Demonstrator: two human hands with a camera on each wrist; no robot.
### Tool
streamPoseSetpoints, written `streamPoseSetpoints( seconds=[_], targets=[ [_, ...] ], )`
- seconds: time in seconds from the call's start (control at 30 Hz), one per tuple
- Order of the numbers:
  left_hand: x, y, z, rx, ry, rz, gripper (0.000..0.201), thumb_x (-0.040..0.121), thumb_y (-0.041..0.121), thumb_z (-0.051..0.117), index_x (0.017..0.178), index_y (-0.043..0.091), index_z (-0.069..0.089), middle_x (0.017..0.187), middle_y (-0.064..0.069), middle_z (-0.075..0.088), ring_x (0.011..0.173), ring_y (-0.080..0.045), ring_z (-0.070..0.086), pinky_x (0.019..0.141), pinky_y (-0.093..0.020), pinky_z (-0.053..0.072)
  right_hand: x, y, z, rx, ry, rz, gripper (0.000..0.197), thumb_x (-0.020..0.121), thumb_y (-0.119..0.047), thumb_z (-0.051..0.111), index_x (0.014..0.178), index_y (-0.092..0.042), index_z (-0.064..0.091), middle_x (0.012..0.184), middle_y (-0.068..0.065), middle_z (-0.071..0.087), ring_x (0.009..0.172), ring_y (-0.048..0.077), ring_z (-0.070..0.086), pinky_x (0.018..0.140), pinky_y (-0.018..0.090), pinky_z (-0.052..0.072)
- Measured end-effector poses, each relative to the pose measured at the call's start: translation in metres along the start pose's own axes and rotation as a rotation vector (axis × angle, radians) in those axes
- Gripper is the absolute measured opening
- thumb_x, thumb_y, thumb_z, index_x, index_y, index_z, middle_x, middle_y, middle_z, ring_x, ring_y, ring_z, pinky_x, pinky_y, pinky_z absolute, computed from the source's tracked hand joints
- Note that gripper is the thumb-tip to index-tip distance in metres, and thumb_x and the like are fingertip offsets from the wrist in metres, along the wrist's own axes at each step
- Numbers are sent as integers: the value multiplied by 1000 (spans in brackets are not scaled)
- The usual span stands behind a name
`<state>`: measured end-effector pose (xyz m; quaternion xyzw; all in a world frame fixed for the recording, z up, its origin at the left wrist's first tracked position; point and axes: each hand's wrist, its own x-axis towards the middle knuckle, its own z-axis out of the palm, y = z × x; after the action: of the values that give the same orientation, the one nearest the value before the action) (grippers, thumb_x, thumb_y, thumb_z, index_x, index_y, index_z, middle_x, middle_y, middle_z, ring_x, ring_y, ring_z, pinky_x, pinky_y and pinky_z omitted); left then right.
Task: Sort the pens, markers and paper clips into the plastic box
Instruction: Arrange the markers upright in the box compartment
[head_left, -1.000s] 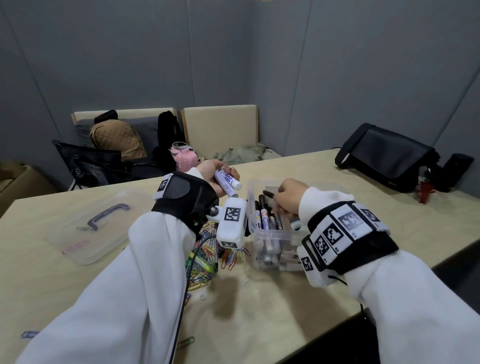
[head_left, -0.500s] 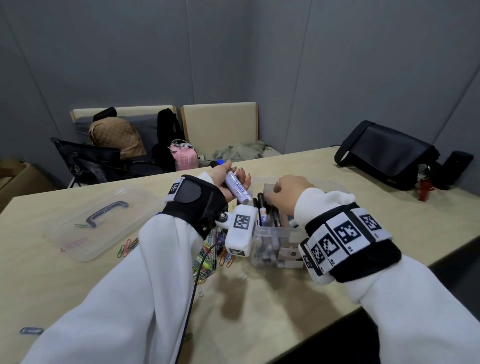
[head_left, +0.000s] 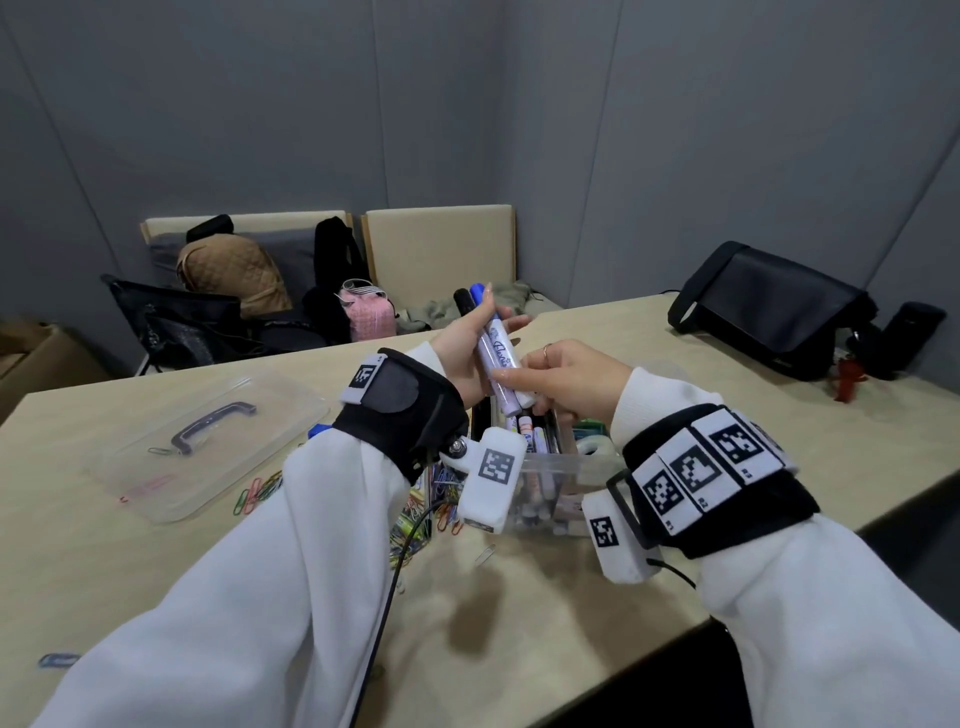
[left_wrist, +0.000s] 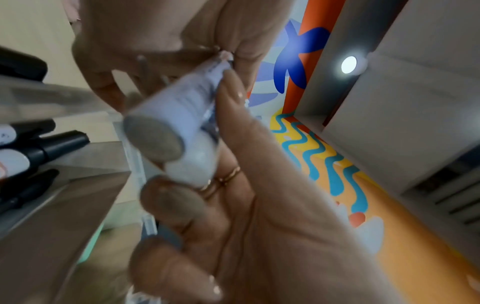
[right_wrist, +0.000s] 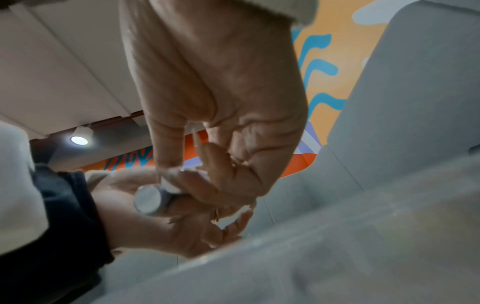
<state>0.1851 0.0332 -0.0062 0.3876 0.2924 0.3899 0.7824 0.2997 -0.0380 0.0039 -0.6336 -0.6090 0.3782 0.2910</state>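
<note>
My left hand (head_left: 465, 356) grips two white markers (head_left: 500, 358), one with a black cap and one with a blue cap, tilted upright above the clear plastic box (head_left: 563, 462). My right hand (head_left: 563, 371) meets them from the right and pinches their lower ends between thumb and fingers. The left wrist view shows a marker's grey butt end (left_wrist: 154, 139) between my left fingers (left_wrist: 231, 96), with the right hand (left_wrist: 155, 30) above. From the right wrist that butt end (right_wrist: 147, 200) appears under my right thumb (right_wrist: 166, 156). Several markers (head_left: 540, 441) lie inside the box. Coloured paper clips (head_left: 415, 519) are heaped on the table, left of the box.
The box's clear lid (head_left: 208, 441) with a dark handle lies at left, more clips (head_left: 257, 491) beside it. A black bag (head_left: 769, 306) sits far right on the table (head_left: 545, 623). A blue clip (head_left: 57, 660) lies near the left front. Chairs with bags stand behind.
My left hand lifted the two markers and swung them more upright over the box. My right hand came up out of the box and took hold of their lower ends.
</note>
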Motion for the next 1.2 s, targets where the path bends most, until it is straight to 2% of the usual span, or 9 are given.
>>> streamPoseSetpoints(
  seconds=[0.17, 0.23, 0.37, 0.57, 0.67, 0.77, 0.9, 1.07, 1.2],
  targets=[
    [-1, -6, 5, 530, 2, 62, 47, 82, 58, 56, 102, 17, 68, 117, -5, 61, 104, -18, 58, 101, -39, 43, -1, 6, -2, 109, -32, 36, 24, 88, -27, 67, 89, -3, 69, 53, -1, 47, 38, 5, 36, 37, 15, 29],
    [-3, -6, 4, 721, 106, 116, 60, 83, 59, 56, 123, 15, 61, 131, 0, 54, 119, -14, 48, 105, -35, 34, -1, 10, -5, 99, 70, 89, 24, 86, -24, 69, 73, -5, 62, 49, 0, 46, 44, 13, 39, 43, 21, 33],
    [2, -14, -8, 877, 165, 85, 45, 93, 32, 54, 133, 9, 51, 136, -6, 49, 127, -20, 42, 91, -28, 32, -4, 19, -9, -154, 204, 217, 24, 83, -22, 72, 70, -7, 59, 52, 4, 56, 34, 10, 49, 37, 19, 41],
    [11, -31, -18, 1125, 69, 80, 35, 91, 0, 51, 124, 7, 60, 111, -8, 57, 97, -14, 50, 59, 0, 38, -2, 19, -2, -315, 199, 281, 26, 83, -26, 73, 73, -6, 60, 50, 4, 62, 35, 11, 56, 49, 22, 55],
    [11, -32, -17, 1271, 107, 62, 34, 92, 8, 49, 122, 17, 63, 125, -4, 60, 107, -18, 56, 82, -14, 42, -2, 15, -5, -292, 265, 253, 28, 81, -26, 76, 83, -2, 61, 63, 11, 65, 47, 21, 63, 66, 39, 61],
    [11, -37, -16, 1323, 186, 77, 41, 90, 13, 49, 129, 24, 55, 129, -7, 55, 116, -27, 53, 100, -31, 42, -5, 16, -7, -269, 315, 242, 31, 80, -25, 77, 90, -2, 59, 68, 13, 64, 47, 23, 63, 63, 41, 61],
    [12, -43, -19, 1350, 193, 75, 49, 92, 18, 47, 139, 23, 38, 135, -12, 48, 121, -32, 45, 103, -39, 38, -8, 18, -2, -397, 297, 229, 33, 79, -34, 76, 89, -7, 60, 74, 12, 68, 62, 25, 70, 69, 39, 61],
    [6, -43, -11, 1779, 257, 120, 43, 92, 21, 39, 133, 29, 50, 143, -11, 33, 131, -30, 23, 103, -37, 26, -7, 16, 3, -573, 305, 204, 38, 74, -44, 77, 70, -12, 56, 81, 12, 71, 76, 27, 70, 75, 36, 58],
    [3, -42, -7, 1963, 273, 137, 41, 94, 28, 35, 132, 31, 51, 150, -9, 22, 135, -30, 14, 104, -44, 25, -16, 16, 0, -727, 324, 204, 44, 75, -46, 76, 101, -16, 57, 94, 3, 63, 83, 24, 57, 68, 29, 44]
  ],
)
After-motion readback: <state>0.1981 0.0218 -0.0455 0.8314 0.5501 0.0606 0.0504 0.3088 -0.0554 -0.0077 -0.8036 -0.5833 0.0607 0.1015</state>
